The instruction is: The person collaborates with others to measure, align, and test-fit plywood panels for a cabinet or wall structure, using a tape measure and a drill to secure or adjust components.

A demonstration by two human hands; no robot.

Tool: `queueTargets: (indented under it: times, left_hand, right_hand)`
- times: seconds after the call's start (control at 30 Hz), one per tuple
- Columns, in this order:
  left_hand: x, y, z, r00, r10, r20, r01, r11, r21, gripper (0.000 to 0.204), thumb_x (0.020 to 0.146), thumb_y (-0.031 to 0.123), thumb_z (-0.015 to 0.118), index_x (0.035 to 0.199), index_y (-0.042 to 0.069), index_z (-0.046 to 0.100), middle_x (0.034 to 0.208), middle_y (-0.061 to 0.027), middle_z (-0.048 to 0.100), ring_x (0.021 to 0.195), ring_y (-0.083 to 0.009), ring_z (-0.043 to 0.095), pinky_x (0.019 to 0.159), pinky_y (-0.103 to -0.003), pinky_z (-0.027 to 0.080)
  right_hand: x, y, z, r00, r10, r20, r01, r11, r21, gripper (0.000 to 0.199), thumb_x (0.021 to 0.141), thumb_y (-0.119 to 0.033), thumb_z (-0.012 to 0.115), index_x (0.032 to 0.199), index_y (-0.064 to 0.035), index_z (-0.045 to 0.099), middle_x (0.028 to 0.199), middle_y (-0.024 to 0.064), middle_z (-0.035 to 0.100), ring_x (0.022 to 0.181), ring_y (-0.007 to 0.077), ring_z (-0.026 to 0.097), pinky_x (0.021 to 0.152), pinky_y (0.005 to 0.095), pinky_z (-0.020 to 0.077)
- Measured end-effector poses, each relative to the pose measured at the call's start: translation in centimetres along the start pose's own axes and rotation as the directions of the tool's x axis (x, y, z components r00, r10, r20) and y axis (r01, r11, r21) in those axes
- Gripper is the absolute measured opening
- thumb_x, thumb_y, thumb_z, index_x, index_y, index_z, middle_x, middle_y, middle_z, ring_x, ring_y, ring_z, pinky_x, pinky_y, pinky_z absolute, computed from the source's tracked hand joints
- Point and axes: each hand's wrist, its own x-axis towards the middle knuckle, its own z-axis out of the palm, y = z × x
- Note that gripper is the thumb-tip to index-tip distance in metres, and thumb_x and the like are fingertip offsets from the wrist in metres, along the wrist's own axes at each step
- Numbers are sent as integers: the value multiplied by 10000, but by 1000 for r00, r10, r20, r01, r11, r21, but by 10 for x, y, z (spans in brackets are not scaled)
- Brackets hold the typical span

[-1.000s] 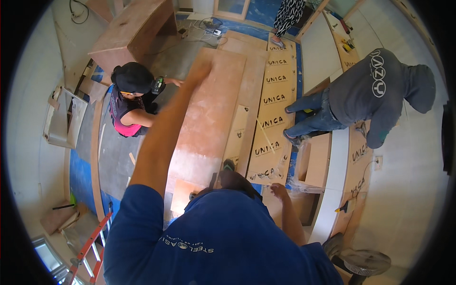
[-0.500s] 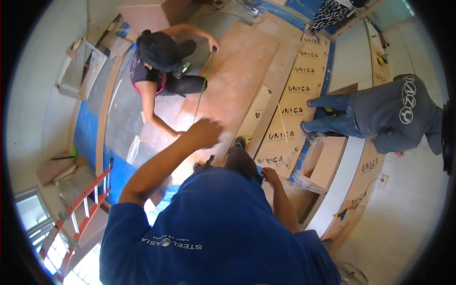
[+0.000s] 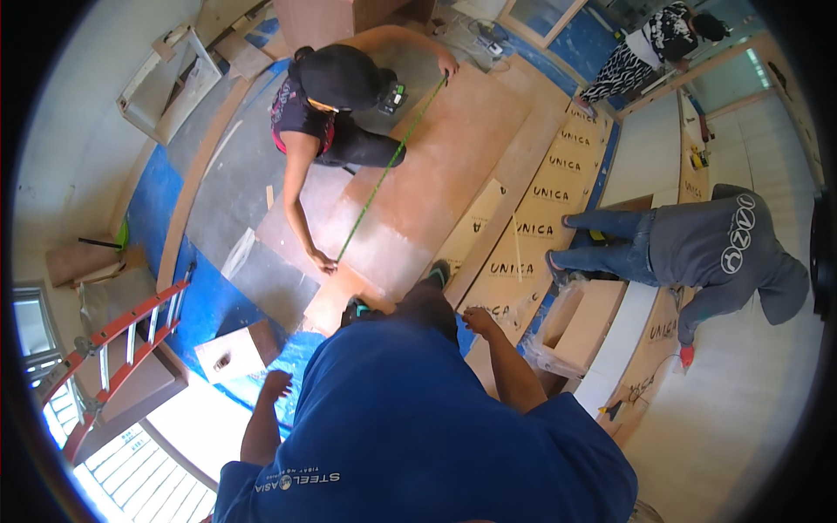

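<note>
The person in the blue shirt stands over the brown plywood sheet (image 3: 436, 166) lying flat on the floor, just ahead of their feet. Their left hand (image 3: 277, 383) hangs loose and open beside a small white box (image 3: 234, 351), holding nothing. Their right hand (image 3: 479, 321) hovers with fingers slightly curled and empty, near the printed cardboard sheets (image 3: 540, 227). A crouching co-worker (image 3: 336, 96) stretches a green tape measure (image 3: 388, 170) diagonally across the sheet, pinning both ends. To my eye the reading goes best if the tape lies taut and flat and nobody's feet nudge the sheet.
</note>
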Motion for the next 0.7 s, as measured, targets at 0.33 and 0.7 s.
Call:
queueTargets:
  times: [0.33, 0.7]
  left_hand:
    - [24, 50, 36, 810, 579, 96, -573, 746, 339, 247, 744, 207, 540, 851, -2, 617, 752, -147, 613, 658, -240, 605, 538, -334, 498]
    - [34, 141, 18, 918, 393, 42, -395, 918, 31, 305, 778, 216, 517, 888, -58, 593, 769, -148, 628, 596, -238, 620, 496, -349, 512]
  right_hand:
    - [42, -75, 14, 852, -523, -12, 486, 800, -352, 282, 785, -228, 550, 938, 6, 583, 770, 94, 612, 653, 169, 598, 545, 286, 465]
    - [15, 88, -6, 879, -461, 121, 458, 749, -479, 115, 684, -125, 591, 772, -51, 580, 746, 100, 580, 635, 214, 603, 521, 326, 469]
